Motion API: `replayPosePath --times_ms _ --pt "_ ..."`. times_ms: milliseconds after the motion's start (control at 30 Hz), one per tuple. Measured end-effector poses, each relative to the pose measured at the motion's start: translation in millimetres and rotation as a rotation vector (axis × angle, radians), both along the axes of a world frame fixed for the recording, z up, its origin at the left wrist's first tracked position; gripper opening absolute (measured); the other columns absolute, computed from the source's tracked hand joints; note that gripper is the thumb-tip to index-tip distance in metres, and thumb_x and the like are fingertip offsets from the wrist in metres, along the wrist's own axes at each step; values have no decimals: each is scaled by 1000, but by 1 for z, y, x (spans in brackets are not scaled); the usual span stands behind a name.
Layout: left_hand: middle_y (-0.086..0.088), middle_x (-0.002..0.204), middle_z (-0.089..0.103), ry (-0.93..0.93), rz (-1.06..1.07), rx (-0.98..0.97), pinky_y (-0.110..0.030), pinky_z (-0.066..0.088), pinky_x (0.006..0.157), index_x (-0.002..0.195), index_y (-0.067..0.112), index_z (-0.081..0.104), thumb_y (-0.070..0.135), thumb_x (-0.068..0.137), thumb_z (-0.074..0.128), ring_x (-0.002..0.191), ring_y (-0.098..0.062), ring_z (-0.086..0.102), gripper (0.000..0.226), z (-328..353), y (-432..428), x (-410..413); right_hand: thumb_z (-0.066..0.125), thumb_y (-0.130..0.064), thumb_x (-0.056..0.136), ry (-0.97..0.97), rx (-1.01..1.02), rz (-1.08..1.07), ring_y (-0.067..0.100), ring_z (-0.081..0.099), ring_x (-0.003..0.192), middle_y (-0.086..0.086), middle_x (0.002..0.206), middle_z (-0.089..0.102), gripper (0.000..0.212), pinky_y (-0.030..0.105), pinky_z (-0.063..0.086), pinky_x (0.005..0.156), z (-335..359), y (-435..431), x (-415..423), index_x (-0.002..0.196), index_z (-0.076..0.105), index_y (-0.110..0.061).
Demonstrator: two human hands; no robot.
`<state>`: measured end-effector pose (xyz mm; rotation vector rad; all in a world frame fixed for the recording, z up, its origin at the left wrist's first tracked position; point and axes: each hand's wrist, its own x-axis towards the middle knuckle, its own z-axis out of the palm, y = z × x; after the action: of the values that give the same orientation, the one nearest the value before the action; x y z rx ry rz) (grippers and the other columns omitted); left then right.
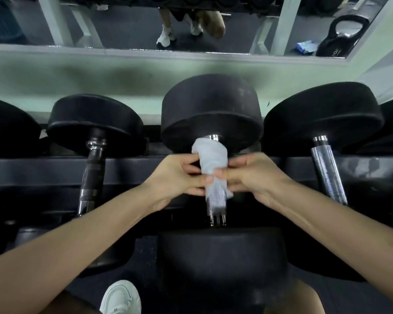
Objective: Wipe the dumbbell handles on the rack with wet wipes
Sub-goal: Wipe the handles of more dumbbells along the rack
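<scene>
Left hand (177, 175) and right hand (254, 177): fingers pinched on the white wet wipe (211, 159) | wipe wraps the middle dumbbell handle (215, 200) on the rack (134, 168) | handle runs straight away from the person, between both hands, equally near.

Mirror (132, 26) along pale green wall (100, 78); black kettlebell (340, 37), blue packet (306, 46) reflected at right. White sneaker (121, 298) on dark floor.
</scene>
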<state>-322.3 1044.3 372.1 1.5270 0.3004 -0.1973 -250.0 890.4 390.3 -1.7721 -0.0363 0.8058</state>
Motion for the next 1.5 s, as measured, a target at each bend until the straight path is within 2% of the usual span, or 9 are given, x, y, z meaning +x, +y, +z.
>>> replayPosePath --times_ms 233,433,567,733,867,1033,1167,1400,1500 --pt "-15 98 71 12 133 -56 -25 58 67 116 7 63 3 81 68 82 -17 71 35 3 -8 3 74 -4 77 5 145 -187 14 68 57 12 77 70 12 22 58 55 0 10 -9 83 64 -4" --pt "-12 91 72 0 318 -40 -23 58 64 106 -2 67 8 85 67 72 -13 70 23 7 -10 23 78 -3 72 0 191 -342 34 68 81 25 95 69 31 41 57 75 4 29 13 98 65 7" --pt "-1 81 72 17 291 -2 -16 55 64 102 12 70 13 82 70 72 -4 68 19 1 -19 8 78 -5 73 -20 153 -289 25 67 71 20 88 70 13 33 57 68 -2 23 -2 81 68 -6" --pt "-12 95 73 20 288 -19 -27 58 76 110 10 66 12 79 73 89 -19 71 32 5 -19 6 79 -1 70 12 155 -291 30 68 74 23 92 69 30 40 59 72 2 23 3 96 66 5" --pt "-12 95 72 15 253 76 -24 58 73 106 5 68 8 80 72 86 -18 70 26 8 -24 -8 78 -3 73 -85 83 -205 25 68 70 16 82 70 13 36 59 68 3 11 -9 79 67 -5" --pt "-12 85 70 13 303 172 -22 58 61 94 -1 68 -5 75 73 69 -15 68 20 18 -12 -24 79 -2 69 -278 -47 -114 19 63 67 14 76 68 20 31 52 63 10 -17 -14 80 67 9" --pt "-6 74 72 -89 298 347 -21 56 62 83 12 69 5 74 77 66 -15 67 14 27 -6 -37 83 -5 65 -370 -77 -3 20 65 73 13 83 69 23 30 53 69 27 -34 -20 81 66 -10" --pt "14 102 56 -238 104 771 -19 45 85 124 39 53 38 65 81 95 -4 56 66 39 -20 -27 80 -7 70 -557 -73 158 21 65 69 20 79 71 14 30 54 71 51 -39 -15 79 71 -14" --pt "12 96 58 -228 82 760 -21 47 84 96 36 68 38 69 78 90 -6 59 29 40 -25 -22 81 -8 70 -538 -17 188 3 66 67 1 75 72 17 13 50 64 58 -38 -9 83 73 -13"
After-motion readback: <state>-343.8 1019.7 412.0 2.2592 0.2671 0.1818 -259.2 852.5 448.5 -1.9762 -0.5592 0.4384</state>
